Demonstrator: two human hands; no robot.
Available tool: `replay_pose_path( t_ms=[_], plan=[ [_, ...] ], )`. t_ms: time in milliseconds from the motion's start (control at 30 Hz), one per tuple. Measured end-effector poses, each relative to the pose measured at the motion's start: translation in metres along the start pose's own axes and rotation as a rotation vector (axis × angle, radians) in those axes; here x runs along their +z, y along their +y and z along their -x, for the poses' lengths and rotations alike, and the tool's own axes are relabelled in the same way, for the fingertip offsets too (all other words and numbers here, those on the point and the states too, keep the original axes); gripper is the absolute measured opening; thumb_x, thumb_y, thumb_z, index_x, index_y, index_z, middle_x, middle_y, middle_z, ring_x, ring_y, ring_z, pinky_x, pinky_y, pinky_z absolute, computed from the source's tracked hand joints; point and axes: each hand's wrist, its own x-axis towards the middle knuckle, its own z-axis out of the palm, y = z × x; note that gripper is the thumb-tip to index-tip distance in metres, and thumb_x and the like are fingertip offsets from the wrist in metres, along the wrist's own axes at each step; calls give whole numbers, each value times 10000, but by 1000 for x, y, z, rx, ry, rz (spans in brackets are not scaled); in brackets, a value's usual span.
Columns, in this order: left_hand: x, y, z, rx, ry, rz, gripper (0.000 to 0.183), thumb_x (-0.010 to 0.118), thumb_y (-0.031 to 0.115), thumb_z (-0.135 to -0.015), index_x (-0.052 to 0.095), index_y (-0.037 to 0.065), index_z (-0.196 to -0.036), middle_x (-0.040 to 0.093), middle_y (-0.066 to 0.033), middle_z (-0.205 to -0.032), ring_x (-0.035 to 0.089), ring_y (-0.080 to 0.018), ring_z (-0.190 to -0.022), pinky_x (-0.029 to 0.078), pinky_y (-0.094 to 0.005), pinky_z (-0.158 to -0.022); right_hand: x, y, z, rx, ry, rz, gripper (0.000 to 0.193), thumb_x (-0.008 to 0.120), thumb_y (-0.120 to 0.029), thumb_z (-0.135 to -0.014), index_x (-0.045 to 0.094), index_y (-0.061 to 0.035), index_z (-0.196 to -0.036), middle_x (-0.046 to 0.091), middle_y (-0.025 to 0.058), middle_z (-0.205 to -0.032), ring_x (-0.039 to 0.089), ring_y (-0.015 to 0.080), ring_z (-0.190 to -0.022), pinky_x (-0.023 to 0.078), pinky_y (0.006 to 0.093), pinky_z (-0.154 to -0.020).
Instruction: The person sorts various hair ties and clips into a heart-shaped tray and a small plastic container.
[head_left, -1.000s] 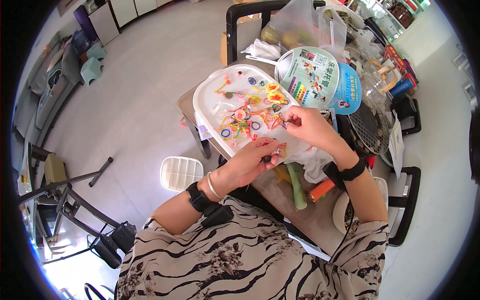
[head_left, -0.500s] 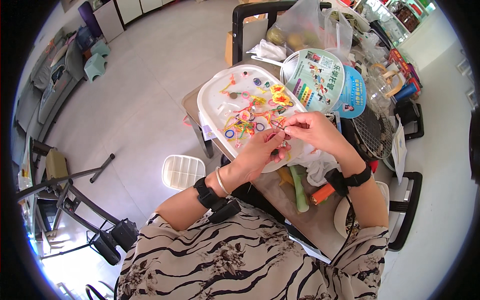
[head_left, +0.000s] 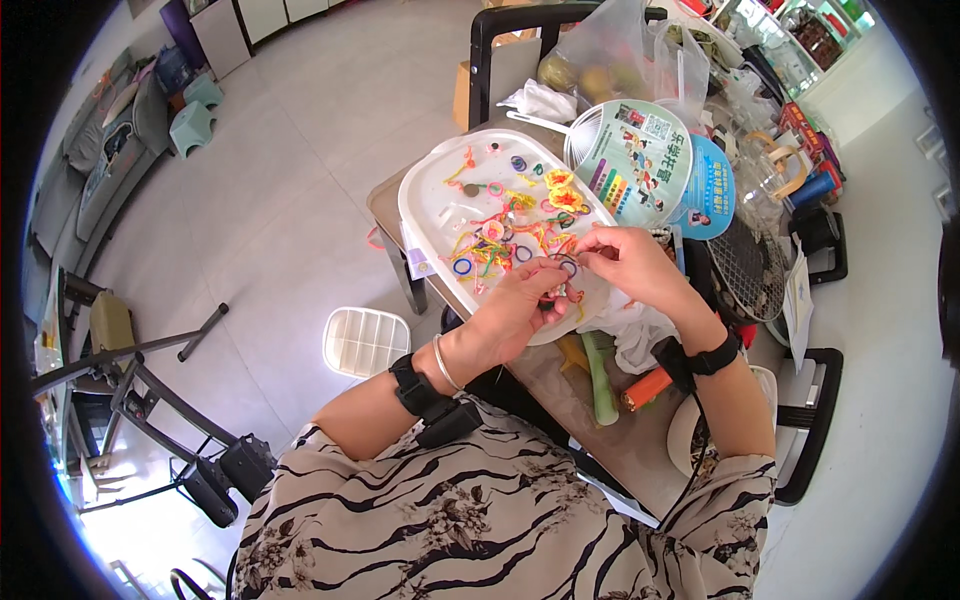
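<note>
Over the near right part of a white tray (head_left: 425,190), both my hands are close together. My left hand (head_left: 520,305) is closed, its thumb and forefinger pinching a thin dark hair tie (head_left: 568,266); small bits show under its curled fingers, too small to name. The fingertips of my right hand (head_left: 630,262) are pinched at the same loop from the right. Colourful hair ties and tangled cords lie in the tray, among them a blue ring (head_left: 462,267) and a yellow-and-red flower piece (head_left: 562,190).
A green round fan (head_left: 640,160) and a blue fan (head_left: 708,190) lie beyond the tray. Right of my hands are a crumpled white plastic bag (head_left: 640,340), a green object (head_left: 600,385) and an orange roll (head_left: 646,389). A divided white box (head_left: 366,342) stands on the floor.
The dark hair tie now shows as a rounder loop between my fingertips. My right hand has shifted slightly; my left hand stays nearly in place.
</note>
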Motion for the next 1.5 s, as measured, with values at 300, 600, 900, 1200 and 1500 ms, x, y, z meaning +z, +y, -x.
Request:
replay_pose_path(
  t_ms=[300,600,900,1200,1500],
  plan=[
    [3,14,4,109,-28,222,149,480,40,-924,547,18,-1055,611,-109,-1033,600,-200,-995,495,-311,-898,-8,-22,12,17,108,30,153,609,-109,-900,651,-6,-1005,652,69,-787,581,102,-660,468,264,-589],
    [-3,0,-10,103,-158,316,367,367,272,-1013,514,7,-1219,557,-116,-1219,509,-229,-1166,365,-395,-1077,17,-20,25,-365,236,159,136,621,-115,-844,648,-18,-935,656,130,-885,645,279,-794,509,359,-702],
    [12,5,3,-115,-330,96,371,366,244,-1021,501,21,-1284,539,-118,-1324,516,-257,-1225,383,-427,-1074,34,-34,79,-340,363,470,130,597,-141,-750,592,-27,-812,612,117,-857,635,269,-828,513,385,-674],
    [77,-57,-7,-687,-274,-59,288,404,162,-1008,534,-11,-1198,601,-84,-1145,588,-186,-1078,477,-368,-983,52,-14,203,-43,606,397,194,634,-120,-738,552,-32,-891,570,101,-903,616,277,-795,503,366,-651],
    [131,-102,-17,-710,-391,-469,281,498,223,-1001,568,6,-1164,618,-56,-1084,585,-149,-1029,490,-344,-945,57,17,269,235,761,237,290,640,-66,-729,550,-20,-1001,560,122,-892,615,307,-811,502,391,-694]
  ],
)
